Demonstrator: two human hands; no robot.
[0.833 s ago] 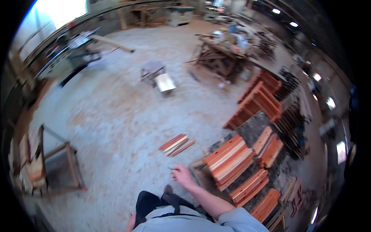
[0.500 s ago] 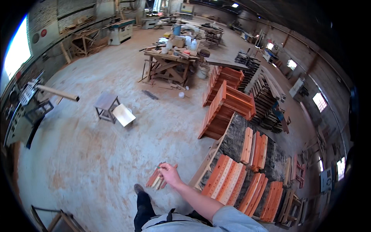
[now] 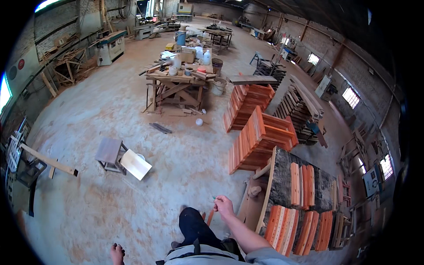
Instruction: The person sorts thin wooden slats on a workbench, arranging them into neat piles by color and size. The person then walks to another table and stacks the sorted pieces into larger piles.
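Observation:
My right hand [image 3: 224,206] reaches forward above the floor, fingers pinched on a thin green object [image 3: 214,198] too small to name exactly. Just below it, a piece of reddish wood [image 3: 210,217] shows near the floor, partly hidden by my hand and leg. My left hand [image 3: 117,254] hangs low at the left, its dark fingertips apart and nothing visible in it. To the right of my right arm is a dark-topped worktable [image 3: 285,164] bearing curved reddish wooden slats [image 3: 282,226] in several groups.
Two reddish slatted wooden pieces [image 3: 260,137] stand ahead, right of centre. A cluttered wooden workbench [image 3: 176,80] is farther off. A small stool [image 3: 109,150] with a pale board [image 3: 136,164] leaning by it stands at the left. A wooden beam [image 3: 48,160] juts from a machine at far left.
My view has tilted and shifted, so the workbench and stool sit lower. My right hand has moved right, away from over the bundled wooden strips. My left hand has come into view.

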